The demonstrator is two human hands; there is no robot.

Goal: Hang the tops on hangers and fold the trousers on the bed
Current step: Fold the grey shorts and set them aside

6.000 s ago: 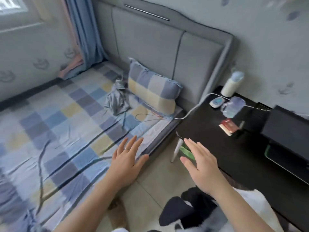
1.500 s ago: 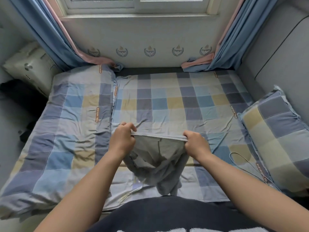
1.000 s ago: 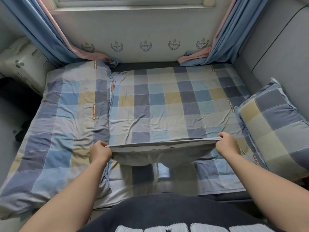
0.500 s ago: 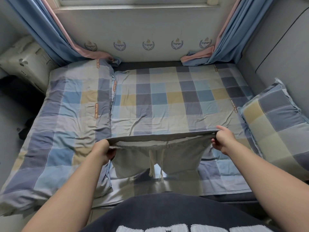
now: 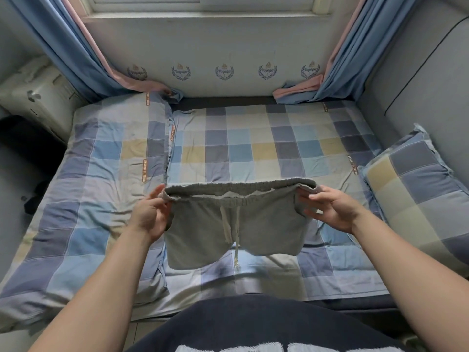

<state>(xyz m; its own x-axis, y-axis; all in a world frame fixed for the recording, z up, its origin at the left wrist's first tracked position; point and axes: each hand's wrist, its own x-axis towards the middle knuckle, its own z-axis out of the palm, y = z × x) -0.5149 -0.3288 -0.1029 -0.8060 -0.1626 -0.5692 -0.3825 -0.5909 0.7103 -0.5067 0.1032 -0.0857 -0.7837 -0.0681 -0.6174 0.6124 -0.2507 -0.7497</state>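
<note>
Looking down over a bed (image 5: 253,148) in a blue, grey and yellow checked sheet, spreading far beyond the two hands toward a wall under a window. Left of the left-hand grip, a folded quilt (image 5: 101,174) in the same check. Right of the right-hand grip, a matching pillow (image 5: 416,189) against a padded grey headboard (image 5: 418,72). Blue curtains (image 5: 63,47) hanging well beyond the grip on both sides.

Between the hands, grey shorts (image 5: 253,224) held just over the sheet, front side up. Waistband stretched sideways from one hand to the other, legs trailing back from the grip toward the body; impossible to tell whether the hems touch the bed. Long axis of the waistband running left to right, one hand at each end, neither nearer than the other.

Pinching the left end of the waistband between thumb and fingertips, the left hand (image 5: 149,217). At the right end, the right hand (image 5: 335,212), fingers fairly straight against the cloth; hard to tell whether pinching or only propping.

Smallest of all, a pale drawstring (image 5: 237,232) dangling midway between the grips.

Likely next: laying flat, then folding one end across to the other.
</note>
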